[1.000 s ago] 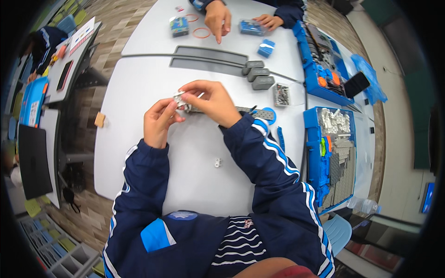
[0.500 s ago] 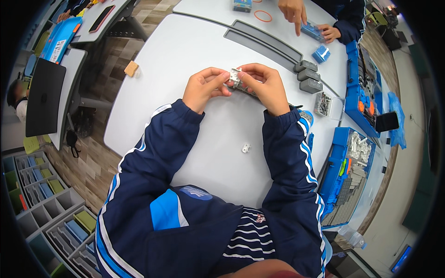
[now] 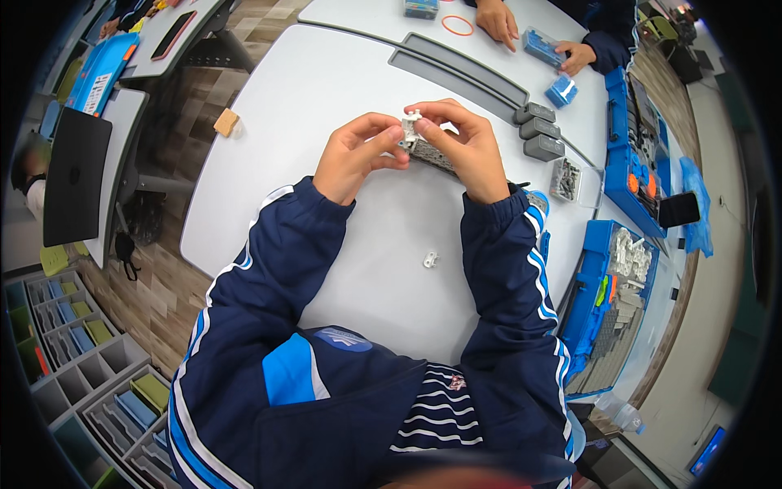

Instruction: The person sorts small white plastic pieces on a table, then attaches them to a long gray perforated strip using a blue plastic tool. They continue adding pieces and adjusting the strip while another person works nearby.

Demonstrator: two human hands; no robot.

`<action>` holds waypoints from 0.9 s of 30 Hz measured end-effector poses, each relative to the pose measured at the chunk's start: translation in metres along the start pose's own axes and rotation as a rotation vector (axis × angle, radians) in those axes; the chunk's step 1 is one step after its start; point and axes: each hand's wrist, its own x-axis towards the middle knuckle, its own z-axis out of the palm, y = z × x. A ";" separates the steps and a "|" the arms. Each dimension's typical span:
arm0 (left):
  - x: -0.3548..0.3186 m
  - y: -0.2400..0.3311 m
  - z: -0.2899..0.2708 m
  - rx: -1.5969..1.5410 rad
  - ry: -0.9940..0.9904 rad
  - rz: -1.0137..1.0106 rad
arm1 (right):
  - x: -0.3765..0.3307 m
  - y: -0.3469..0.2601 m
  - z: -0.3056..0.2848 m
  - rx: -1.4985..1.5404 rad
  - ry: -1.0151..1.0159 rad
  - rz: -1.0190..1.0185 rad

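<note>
Noted the left hand [image 3: 356, 155] nearly closed above the white counter [image 3: 269, 171], thumb and fingertips pinched at the left side of a small white part [image 3: 410, 126]. Found the right hand [image 3: 460, 143] likewise nearly closed, thumb set against the same part from the right, fingers curved over toward the far side. Located the white part in the gap between both thumbs, raised toward the far middle of the counter. Saw a grey perforated bar [image 3: 431, 153] just below, running right and partly hidden by the right hand. Could not tell whether bar and part were joined. Logged a loose white connector [image 3: 430, 259] on the near counter, between the sleeves and apart from both hands. Recorded, to the right, three grey blocks [image 3: 539, 130] in a row, a clear box [image 3: 565, 181] of small pieces and, nearer, a blue case [image 3: 593, 253] holding white and grey parts. Marked a tan block [image 3: 227, 122] at far left.
</note>
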 end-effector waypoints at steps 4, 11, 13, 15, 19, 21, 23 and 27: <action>-0.005 0.011 0.012 -0.086 0.002 0.026 | 0.000 -0.003 0.003 0.020 -0.035 -0.023; -0.005 0.012 0.030 0.862 0.400 0.652 | -0.001 -0.004 -0.003 -0.084 0.063 0.006; -0.003 0.007 0.032 0.927 0.420 0.635 | -0.001 -0.002 -0.007 -0.110 0.097 0.044; -0.001 0.001 0.033 0.965 0.432 0.634 | 0.000 0.002 -0.008 -0.102 0.090 0.051; 0.002 -0.008 0.030 0.991 0.428 0.628 | 0.001 0.010 -0.007 -0.097 0.079 0.033; 0.003 -0.011 0.029 0.984 0.422 0.625 | 0.002 0.014 -0.005 -0.072 0.072 0.001; 0.004 -0.014 0.028 0.978 0.406 0.596 | 0.002 0.016 -0.004 -0.084 0.063 -0.013; 0.004 -0.017 0.028 0.972 0.386 0.567 | 0.001 0.017 -0.004 -0.096 0.054 0.044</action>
